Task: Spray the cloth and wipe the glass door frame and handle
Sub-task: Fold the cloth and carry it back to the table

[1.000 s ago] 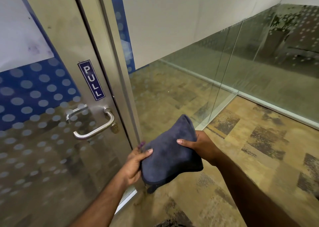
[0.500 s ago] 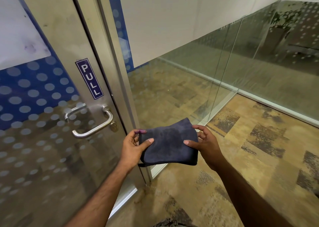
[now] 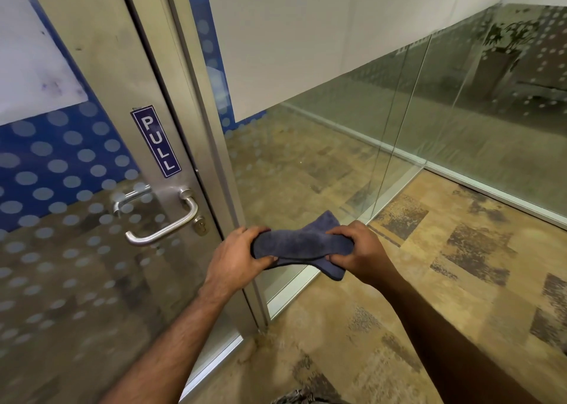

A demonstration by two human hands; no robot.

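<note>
While both arms reach forward in the head view, the left hand [image 3: 236, 257] is curled closed around one end of a dark blue-grey microfibre cloth [image 3: 302, 244], thumb below and fingers over the top. The right hand [image 3: 357, 254] is closed on the other end in the same way, so the cloth hangs bunched and slightly twisted between the two fists, one corner sticking up behind and another drooping below the right hand. The cloth is held in the air, just beside the lower part of the metal door frame [image 3: 211, 145] and apart from it.

To the left stands the glass door [image 3: 61, 250], its pane covered with a blue band and pale frosted dots. A curved steel lever handle [image 3: 165, 225] sits on the door's metal stile, with a brass lock cylinder [image 3: 201, 227] just below its pivot and a blue PULL sticker [image 3: 156, 142] above. Neither hand touches the handle. Glass partitions [image 3: 460, 112] with a white frosted upper band run off to the right, meeting at a corner. The floor [image 3: 429, 280] is patterned tan and brown carpet.
</note>
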